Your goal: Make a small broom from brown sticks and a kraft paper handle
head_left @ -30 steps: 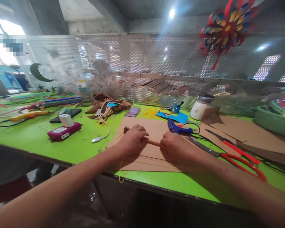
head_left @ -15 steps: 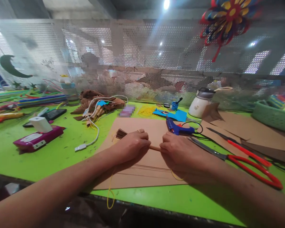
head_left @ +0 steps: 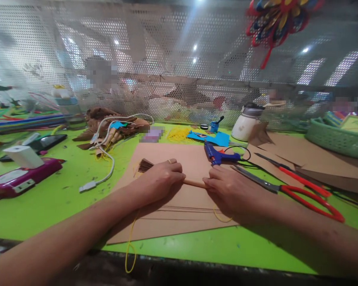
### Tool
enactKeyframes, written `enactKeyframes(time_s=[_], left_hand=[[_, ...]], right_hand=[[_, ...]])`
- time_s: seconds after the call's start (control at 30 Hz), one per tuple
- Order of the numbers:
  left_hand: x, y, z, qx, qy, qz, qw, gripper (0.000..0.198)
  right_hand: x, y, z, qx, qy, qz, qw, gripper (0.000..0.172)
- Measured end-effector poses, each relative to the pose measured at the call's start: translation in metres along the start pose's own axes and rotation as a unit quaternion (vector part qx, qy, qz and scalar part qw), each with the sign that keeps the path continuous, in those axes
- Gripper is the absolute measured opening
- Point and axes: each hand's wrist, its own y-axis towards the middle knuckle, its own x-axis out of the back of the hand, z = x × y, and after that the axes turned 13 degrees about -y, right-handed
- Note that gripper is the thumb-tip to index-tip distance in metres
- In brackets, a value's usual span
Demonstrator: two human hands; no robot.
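A narrow folded strip of brown paper (head_left: 196,183) runs between my hands, low over a stack of brown paper sheets (head_left: 167,234). My left hand (head_left: 164,174) is closed on its left part, and a fanned, pleated brown end (head_left: 144,165) sticks out past the knuckles. The fingers of my right hand (head_left: 225,182) pinch the right part, whose end is hidden under the hand. A loop of yellow string (head_left: 130,254) hangs over the table's front edge, and another piece of yellow string (head_left: 220,217) curves by my right wrist.
Beyond my right hand lies a blue glue gun (head_left: 220,155). Scissors with red handles (head_left: 310,200) are at the right, beside a red-handled tool (head_left: 304,180). A purple power strip (head_left: 24,180) and white cable (head_left: 107,174) are left. A bottle (head_left: 247,123) and green basket (head_left: 335,139) stand behind.
The view has tilted down and shifted slightly right. My hands have drawn slightly apart, showing more of the paper strip between them; both keep their grip.
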Motion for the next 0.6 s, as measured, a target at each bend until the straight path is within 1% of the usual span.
enactKeyframes(time_s=[0.1, 0.3, 0.47, 0.6], left_hand=[[0.001, 0.002, -0.001, 0.005, 0.003, 0.018, 1.0, 0.028], [-0.003, 0.008, -0.01, 0.043, 0.016, -0.006, 0.999, 0.028], [-0.006, 0.006, -0.008, 0.055, 0.04, -0.002, 0.998, 0.027], [-0.006, 0.004, -0.008, 0.053, 0.047, 0.001, 0.997, 0.026]], right_hand=[[0.0, -0.002, 0.003, 0.001, 0.013, -0.003, 1.0, 0.016], [-0.008, -0.005, 0.006, -0.008, -0.011, -0.012, 1.0, 0.016], [-0.007, -0.005, 0.008, -0.009, -0.038, -0.024, 0.999, 0.016], [-0.005, -0.004, 0.009, -0.017, -0.043, -0.025, 0.999, 0.015]])
